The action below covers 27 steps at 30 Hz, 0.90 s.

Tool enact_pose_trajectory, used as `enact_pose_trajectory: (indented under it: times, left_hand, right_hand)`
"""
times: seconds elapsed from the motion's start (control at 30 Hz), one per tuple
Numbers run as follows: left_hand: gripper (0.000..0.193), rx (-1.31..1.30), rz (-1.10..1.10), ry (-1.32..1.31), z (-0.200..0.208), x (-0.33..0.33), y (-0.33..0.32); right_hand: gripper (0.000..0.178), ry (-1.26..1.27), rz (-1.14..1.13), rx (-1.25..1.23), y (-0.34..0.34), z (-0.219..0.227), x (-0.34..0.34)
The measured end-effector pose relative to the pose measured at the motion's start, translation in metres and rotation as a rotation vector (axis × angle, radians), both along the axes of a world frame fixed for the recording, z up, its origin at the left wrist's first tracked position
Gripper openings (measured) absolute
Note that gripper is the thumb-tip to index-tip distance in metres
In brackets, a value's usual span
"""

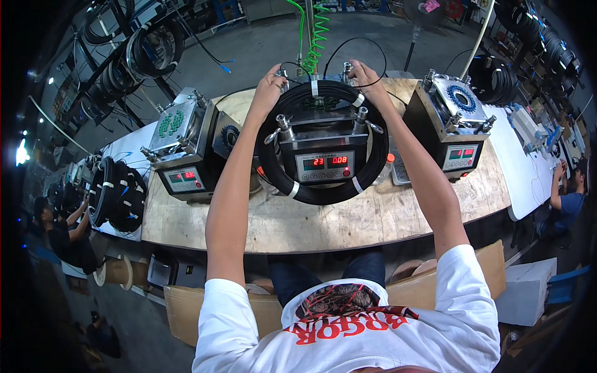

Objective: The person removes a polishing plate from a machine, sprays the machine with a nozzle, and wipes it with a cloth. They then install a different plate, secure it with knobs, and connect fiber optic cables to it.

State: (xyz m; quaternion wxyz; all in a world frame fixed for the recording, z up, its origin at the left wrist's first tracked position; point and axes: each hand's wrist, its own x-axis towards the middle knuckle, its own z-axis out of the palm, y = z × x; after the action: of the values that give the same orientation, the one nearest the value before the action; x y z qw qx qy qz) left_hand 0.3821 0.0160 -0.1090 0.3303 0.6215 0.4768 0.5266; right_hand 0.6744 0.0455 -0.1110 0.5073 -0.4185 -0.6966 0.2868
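A black cable coil (378, 155) with white bands rests around the front of the middle polishing machine (323, 138), a dark metal box with a red-lit display. At that machine's far left corner my left hand (268, 91) has its fingers curled at a metal clamp post (283, 74). Opposite it, my right hand (368, 79) is closed around the far right clamp post (346, 69). Two near clamp posts stand inside the coil's ring. Part of the machine's top plate, with green pieces (320, 104), shows behind the coil's upper edge.
Similar machines stand at left (180, 146) and right (451, 121) on the wooden table (348, 222). A bottle with an orange cap (389, 165) is beside the coil. Green coiled air hose (318, 37) hangs behind. More cable coils (115, 193) lie left; co-workers sit at both sides.
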Motion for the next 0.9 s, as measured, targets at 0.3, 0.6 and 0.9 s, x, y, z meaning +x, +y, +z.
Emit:
enact_pose_trajectory:
  times: [0.3, 0.6, 0.9]
  left_hand:
    - [0.048, -0.117, 0.013, -0.002, 0.009, 0.012, -0.005]
    - [0.05, 0.001, -0.063, -0.031, 0.01, 0.015, -0.007]
    - [0.051, -0.057, 0.081, -0.03, 0.012, 0.006, -0.014]
  right_hand:
    - [0.058, 0.038, -0.019, 0.056, 0.005, -0.008, 0.006]
    - [0.083, 0.086, 0.006, -0.085, 0.002, -0.002, 0.009]
    - [0.081, 0.071, -0.013, -0.142, -0.007, 0.005, 0.0]
